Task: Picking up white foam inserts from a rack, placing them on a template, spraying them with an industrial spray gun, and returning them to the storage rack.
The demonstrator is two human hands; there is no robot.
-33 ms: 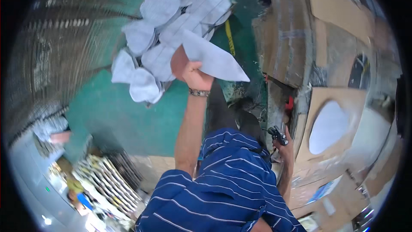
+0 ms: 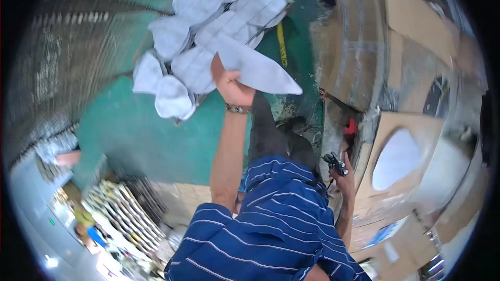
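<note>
Fingers of the left hand [image 2: 232, 87] are clamped on a grey pointed sheet [image 2: 258, 67], held out over the green floor [image 2: 140, 135] — just beside a pile of similar grey pieces [image 2: 198, 36]. The right hand [image 2: 345, 177] grips a small black tool [image 2: 335, 164] (close against cardboard boxes [image 2: 396, 36]).

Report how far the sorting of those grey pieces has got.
Done: a heap of grey pieces already lies on the green floor. In hand: the left hand holds one more grey piece over it; the right hand grips a small dark tool. Remaining count: not visible.
</note>
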